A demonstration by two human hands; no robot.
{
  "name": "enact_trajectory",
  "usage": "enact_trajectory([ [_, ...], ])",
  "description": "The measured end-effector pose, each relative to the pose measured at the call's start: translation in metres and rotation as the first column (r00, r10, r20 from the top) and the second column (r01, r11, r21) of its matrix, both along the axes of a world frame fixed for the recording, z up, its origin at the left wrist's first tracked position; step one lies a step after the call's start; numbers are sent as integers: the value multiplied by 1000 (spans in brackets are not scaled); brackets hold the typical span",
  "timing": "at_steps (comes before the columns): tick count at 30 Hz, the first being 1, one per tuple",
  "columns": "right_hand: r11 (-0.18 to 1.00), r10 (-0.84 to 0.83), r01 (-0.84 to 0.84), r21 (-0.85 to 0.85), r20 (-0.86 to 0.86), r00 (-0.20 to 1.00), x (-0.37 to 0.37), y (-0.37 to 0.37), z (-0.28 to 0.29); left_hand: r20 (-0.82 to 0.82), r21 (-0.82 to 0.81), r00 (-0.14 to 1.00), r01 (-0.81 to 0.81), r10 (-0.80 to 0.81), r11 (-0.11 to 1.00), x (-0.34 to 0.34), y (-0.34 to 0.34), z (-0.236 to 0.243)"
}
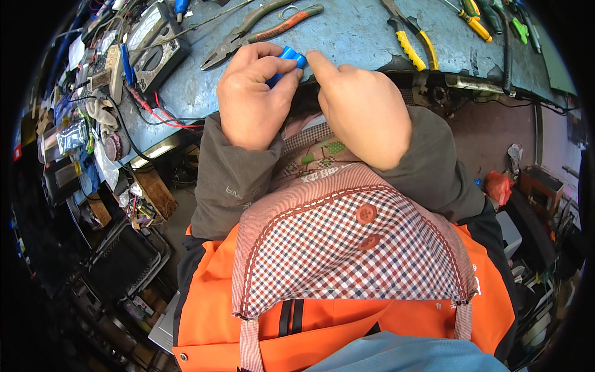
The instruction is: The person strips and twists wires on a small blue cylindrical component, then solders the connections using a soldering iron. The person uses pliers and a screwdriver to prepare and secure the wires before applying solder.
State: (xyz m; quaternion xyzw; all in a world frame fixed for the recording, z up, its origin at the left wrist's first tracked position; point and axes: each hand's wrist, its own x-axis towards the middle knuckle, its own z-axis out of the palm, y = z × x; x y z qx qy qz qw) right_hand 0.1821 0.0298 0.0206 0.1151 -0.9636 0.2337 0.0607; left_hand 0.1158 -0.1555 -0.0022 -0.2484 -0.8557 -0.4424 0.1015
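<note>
Close to the bench's front edge, my left hand pinches a small bright blue piece between thumb and fingers. The piece looks like two rounded cylinders side by side; part of it is covered by my fingers. My right hand is just right of it, index finger reaching toward the blue piece's end and the other fingers curled under. Its thumb and whatever it may hold are hidden. Combination pliers with red and green handles lie on the bench just beyond my left hand.
The worn blue bench top carries yellow-handled pliers and a yellow screwdriver on the right. An analog multimeter with red and black leads stands left, beside cluttered parts. A red bag lies low at right.
</note>
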Motion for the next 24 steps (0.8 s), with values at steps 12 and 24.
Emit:
enact_trajectory([
  [12, 971, -189, 223, 89, -288, 939, -18, 50, 20, -107, -105, 994, 6, -17, 994, -1, 2, 4],
  [24, 800, 129, -165, -576, -104, 986, -41, 41, 2, -161, 136, 987, 15, 7, 991, 9, 2, -3],
])
